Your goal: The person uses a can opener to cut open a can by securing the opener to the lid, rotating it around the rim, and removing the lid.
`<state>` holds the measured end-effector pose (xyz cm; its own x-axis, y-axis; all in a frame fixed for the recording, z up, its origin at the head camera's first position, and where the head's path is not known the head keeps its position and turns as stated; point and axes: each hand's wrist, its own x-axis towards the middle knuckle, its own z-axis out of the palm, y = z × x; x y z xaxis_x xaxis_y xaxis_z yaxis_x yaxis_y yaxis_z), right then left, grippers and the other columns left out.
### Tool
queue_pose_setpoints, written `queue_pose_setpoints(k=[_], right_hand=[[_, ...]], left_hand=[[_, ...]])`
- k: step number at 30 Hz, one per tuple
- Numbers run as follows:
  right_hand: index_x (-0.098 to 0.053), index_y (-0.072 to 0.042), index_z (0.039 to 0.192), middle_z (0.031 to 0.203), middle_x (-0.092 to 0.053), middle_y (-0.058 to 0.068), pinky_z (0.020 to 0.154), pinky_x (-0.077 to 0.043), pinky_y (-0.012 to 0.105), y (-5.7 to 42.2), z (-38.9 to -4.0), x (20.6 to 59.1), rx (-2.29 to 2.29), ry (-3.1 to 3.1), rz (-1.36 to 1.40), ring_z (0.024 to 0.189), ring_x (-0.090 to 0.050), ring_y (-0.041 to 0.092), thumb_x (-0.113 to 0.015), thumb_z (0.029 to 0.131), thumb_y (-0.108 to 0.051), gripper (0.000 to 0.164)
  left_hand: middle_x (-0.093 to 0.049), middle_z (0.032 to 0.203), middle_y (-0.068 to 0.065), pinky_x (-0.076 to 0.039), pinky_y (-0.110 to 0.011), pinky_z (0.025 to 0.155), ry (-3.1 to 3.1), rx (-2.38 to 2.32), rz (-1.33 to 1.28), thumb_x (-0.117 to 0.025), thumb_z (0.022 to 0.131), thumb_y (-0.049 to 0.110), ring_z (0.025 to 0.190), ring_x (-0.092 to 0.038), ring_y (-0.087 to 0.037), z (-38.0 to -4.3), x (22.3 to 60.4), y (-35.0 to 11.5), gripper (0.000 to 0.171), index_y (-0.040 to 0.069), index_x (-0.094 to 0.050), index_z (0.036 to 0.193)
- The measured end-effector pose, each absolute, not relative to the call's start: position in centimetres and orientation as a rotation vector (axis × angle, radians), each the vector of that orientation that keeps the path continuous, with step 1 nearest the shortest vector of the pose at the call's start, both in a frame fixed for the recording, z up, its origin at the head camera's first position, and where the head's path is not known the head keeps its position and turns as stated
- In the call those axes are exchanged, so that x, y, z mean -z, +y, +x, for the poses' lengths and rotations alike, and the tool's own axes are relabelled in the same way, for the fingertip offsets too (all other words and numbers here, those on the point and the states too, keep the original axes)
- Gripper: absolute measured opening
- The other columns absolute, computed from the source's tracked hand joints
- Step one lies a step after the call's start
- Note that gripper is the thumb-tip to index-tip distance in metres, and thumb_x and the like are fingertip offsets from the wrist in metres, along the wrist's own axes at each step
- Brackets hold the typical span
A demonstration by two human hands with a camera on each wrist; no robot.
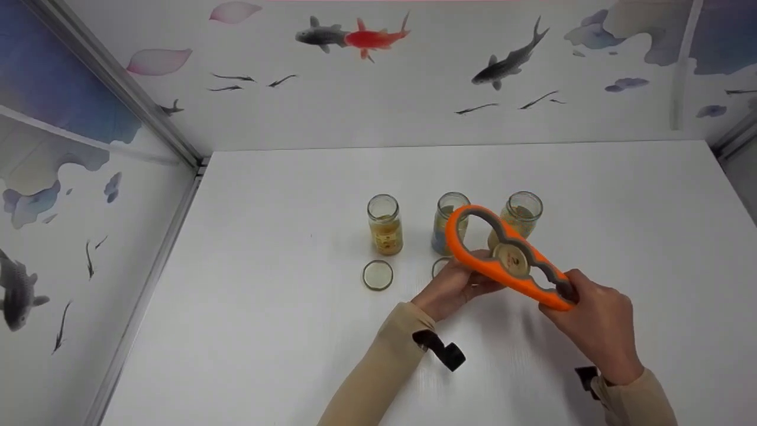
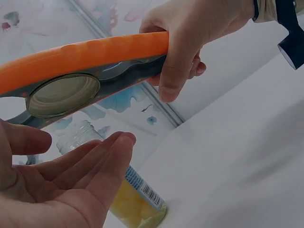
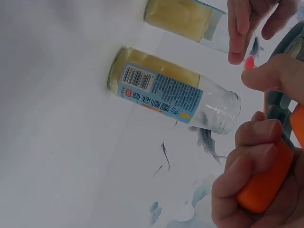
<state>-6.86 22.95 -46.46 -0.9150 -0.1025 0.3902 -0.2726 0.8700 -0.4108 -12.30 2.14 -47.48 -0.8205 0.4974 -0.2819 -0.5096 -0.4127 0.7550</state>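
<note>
My right hand [image 1: 600,313] grips one end of an orange jar opener [image 1: 535,291] with a grey, wavy inner edge, held up over the table in front of the right jar. A round jar lid [image 1: 511,260] sits wedged in the opener's middle hole; its hollow underside shows in the left wrist view. Under the opener, my left hand [image 2: 71,185] is palm up with its fingers extended, nothing in it. The right glass jar [image 1: 526,207], lidless, stands behind the opener, partly covered by it. Its blue label [image 3: 156,88] with a barcode shows in the right wrist view.
Two more lidless jars with yellowish contents, the left jar [image 1: 387,236] and the middle jar [image 1: 439,231], stand in the row. One loose lid [image 1: 378,275] lies before the left jar; another lid [image 1: 436,267] is half hidden by my left hand. Walls with painted fish surround the white table [image 1: 266,331].
</note>
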Motion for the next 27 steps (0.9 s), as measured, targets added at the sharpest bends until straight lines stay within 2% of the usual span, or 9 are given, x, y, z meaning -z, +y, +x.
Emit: queue_pose_setpoints(k=[5, 10, 19, 27], right_hand=[[-0.062, -0.001, 0.081, 0.057, -0.052, -0.001, 0.044, -0.039, 0.030, 22.70, -6.66, 46.67, -0.675, -2.717, 0.275, 0.045, -0.043, 0.011, -0.080, 0.061, 0.001, 0.027], [-0.062, -0.001, 0.082, 0.058, -0.055, -0.001, 0.044, -0.040, 0.031, 22.70, -6.56, 46.75, -0.685, -2.718, 0.305, 0.046, -0.045, 0.011, -0.082, 0.061, 0.001, 0.029], [-0.063, -0.005, 0.083, 0.062, -0.061, -0.001, 0.047, -0.044, 0.032, 22.84, -6.37, 47.11, -0.665, -2.700, 0.386, 0.051, -0.051, 0.011, -0.085, 0.060, -0.003, 0.032], [-0.063, -0.004, 0.083, 0.060, -0.055, -0.004, 0.046, -0.041, 0.030, 22.97, -6.32, 47.14, -0.647, -2.714, 0.383, 0.050, -0.044, 0.009, -0.085, 0.061, -0.005, 0.032]], left_hand=[[-0.069, 0.094, -0.009, -0.048, -0.043, 0.093, 0.999, -2.255, -0.036, -0.049, 0.097, 0.011, 0.092, -0.065, -0.022, -11.91, 47.42, 1.97, 0.026, 0.000, -0.064, 0.115], [-0.065, 0.113, -0.016, -0.044, -0.048, 0.097, 0.876, -2.259, 0.025, -0.046, 0.098, 0.019, 0.110, -0.061, -0.036, -11.71, 47.38, 1.70, 0.039, -0.002, -0.056, 0.130], [-0.064, 0.114, -0.010, -0.046, -0.040, 0.095, 0.875, -2.229, 0.068, -0.047, 0.097, 0.031, 0.104, -0.063, -0.026, -11.50, 47.76, 1.93, 0.045, 0.005, -0.054, 0.133], [-0.063, 0.117, -0.008, -0.047, -0.036, 0.093, 0.851, -2.222, 0.069, -0.048, 0.098, 0.031, 0.104, -0.062, -0.022, -11.36, 47.92, 1.98, 0.047, 0.006, -0.052, 0.137]])
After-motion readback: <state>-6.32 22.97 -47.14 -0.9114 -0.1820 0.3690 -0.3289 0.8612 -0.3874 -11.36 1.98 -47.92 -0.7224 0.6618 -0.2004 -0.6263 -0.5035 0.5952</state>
